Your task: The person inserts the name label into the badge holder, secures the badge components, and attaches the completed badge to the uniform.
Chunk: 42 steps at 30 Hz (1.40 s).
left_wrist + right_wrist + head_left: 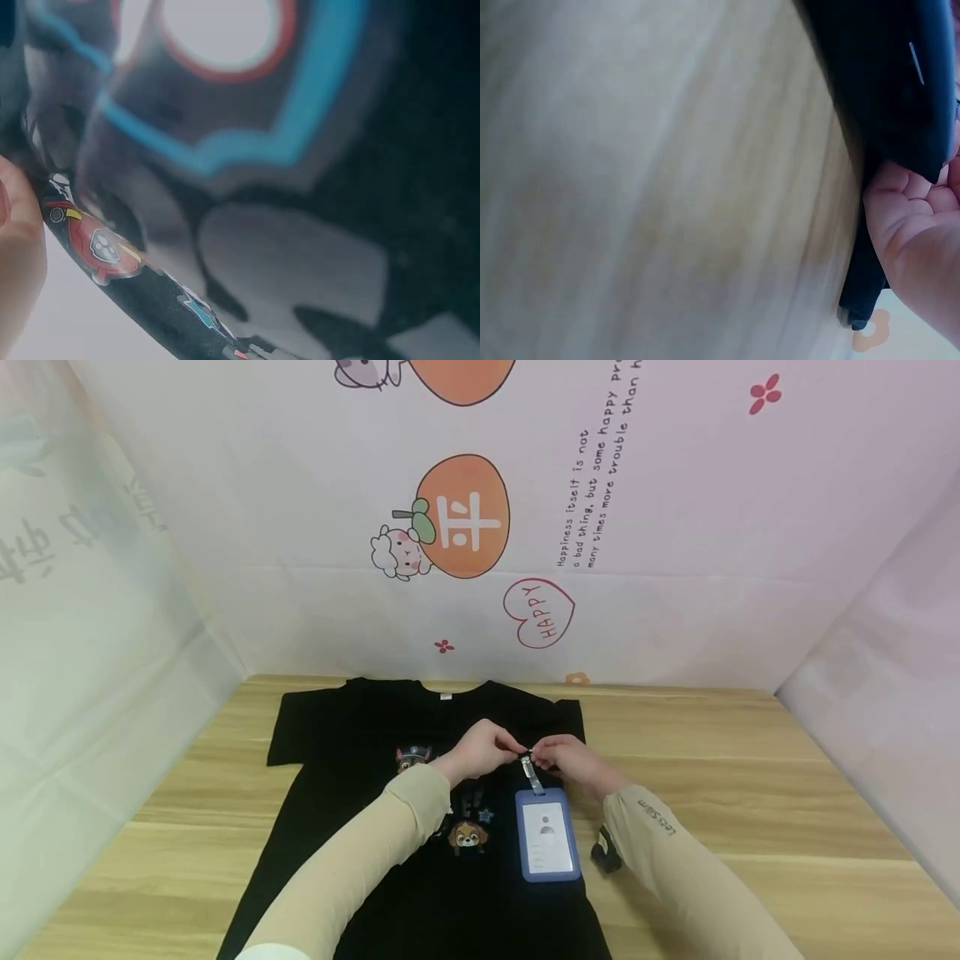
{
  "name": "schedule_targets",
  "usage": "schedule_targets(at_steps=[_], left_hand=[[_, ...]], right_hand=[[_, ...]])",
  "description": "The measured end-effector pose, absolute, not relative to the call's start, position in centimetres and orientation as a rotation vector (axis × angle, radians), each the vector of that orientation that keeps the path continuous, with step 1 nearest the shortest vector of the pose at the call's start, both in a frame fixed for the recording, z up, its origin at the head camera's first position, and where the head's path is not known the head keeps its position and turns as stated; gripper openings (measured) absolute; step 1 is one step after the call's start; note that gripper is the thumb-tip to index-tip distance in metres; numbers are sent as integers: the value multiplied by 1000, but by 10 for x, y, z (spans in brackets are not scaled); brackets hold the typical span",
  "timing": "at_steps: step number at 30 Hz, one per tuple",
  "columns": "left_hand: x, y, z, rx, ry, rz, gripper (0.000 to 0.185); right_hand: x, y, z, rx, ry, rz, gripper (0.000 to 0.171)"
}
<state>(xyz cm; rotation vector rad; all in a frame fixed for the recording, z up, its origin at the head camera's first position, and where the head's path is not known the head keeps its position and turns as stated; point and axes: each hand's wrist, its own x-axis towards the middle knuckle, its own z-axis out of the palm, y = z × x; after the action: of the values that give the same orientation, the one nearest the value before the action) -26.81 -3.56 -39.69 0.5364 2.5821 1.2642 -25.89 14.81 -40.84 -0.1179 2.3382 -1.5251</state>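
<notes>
A black T-shirt (337,810) with cartoon dog prints lies on the table, collar away from me. On its right side, a blue-framed badge holder (567,835) with a white card hangs from a clear strap and metal clip (528,767). My left hand (480,750) pinches the shirt's fabric beside the clip, thumb and index together; in its wrist view the printed cloth bulges close to the lens. The fingers of my right hand (573,760) are curled and grip the clip's top end, fingertips close to the left ones. Exact finger contact is hidden.
A small black bundle (606,850) lies on the wooden table (712,760) by my right forearm. A printed white cloth backdrop (300,610) stands behind the table, and pale cloth walls rise at both sides.
</notes>
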Motion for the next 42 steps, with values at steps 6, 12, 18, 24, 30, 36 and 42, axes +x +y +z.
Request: schedule_targets(at_steps=[6,12,18,24,30,36,42], left_hand=[[-269,-37,-395,574,2558,1231,15],[-272,-38,-397,617,2555,1207,16],[-274,-38,-398,599,2550,1206,16],[-273,-39,-398,575,2559,1207,17],[-274,-39,-400,550,2557,1213,16],[-271,-39,-401,501,2527,1246,15],[-272,-44,-397,472,2447,1333,16]], right_hand=[[-260,147,-409,-127,2349,-1508,22],[-260,146,-411,-151,2384,-1503,21],[-260,146,-410,-211,2363,-1522,19],[-260,145,-410,-227,2373,-1500,19],[-259,145,-410,-199,2391,-1474,20],[-257,145,-408,-164,2345,-1504,20],[-256,147,-405,-197,2319,-1512,19]])
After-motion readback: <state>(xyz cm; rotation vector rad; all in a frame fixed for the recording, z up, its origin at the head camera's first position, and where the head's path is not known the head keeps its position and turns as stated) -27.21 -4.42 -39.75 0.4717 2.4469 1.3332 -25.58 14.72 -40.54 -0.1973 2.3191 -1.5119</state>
